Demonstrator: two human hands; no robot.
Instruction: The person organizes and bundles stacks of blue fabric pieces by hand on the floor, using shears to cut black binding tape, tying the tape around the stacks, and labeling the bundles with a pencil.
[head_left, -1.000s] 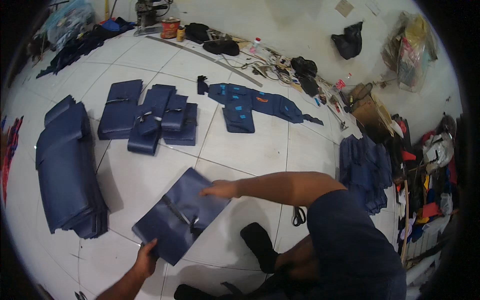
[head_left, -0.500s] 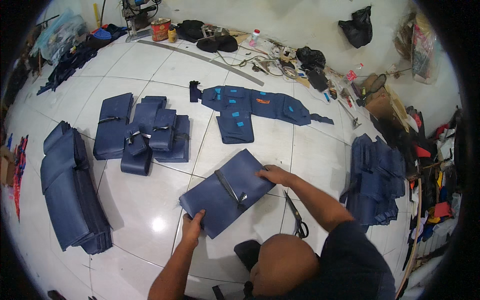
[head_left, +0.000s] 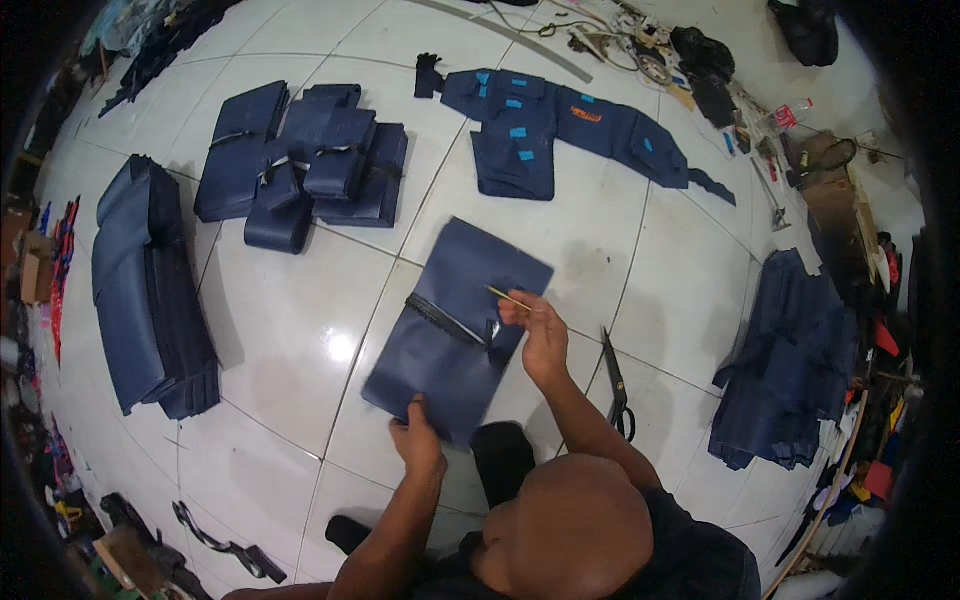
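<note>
A flat navy fabric piece (head_left: 455, 325) with a black strap across its middle lies on the white tiled floor in front of me. My left hand (head_left: 418, 440) presses on its near edge, fingers spread. My right hand (head_left: 537, 330) rests at the strap's right end and pinches a thin yellow stick (head_left: 508, 297) that points up and left over the fabric.
Black scissors (head_left: 617, 385) lie right of my right arm. Folded navy pieces (head_left: 305, 160) sit at upper left, a navy stack (head_left: 150, 285) at left, another pile (head_left: 790, 365) at right. A laid-out navy garment (head_left: 560, 125) lies ahead. Tools and clutter line the far wall.
The navy piece has come closer and turned more upright in front of me. My right hand moved from its right edge to the strap and now pinches the yellow stick.
</note>
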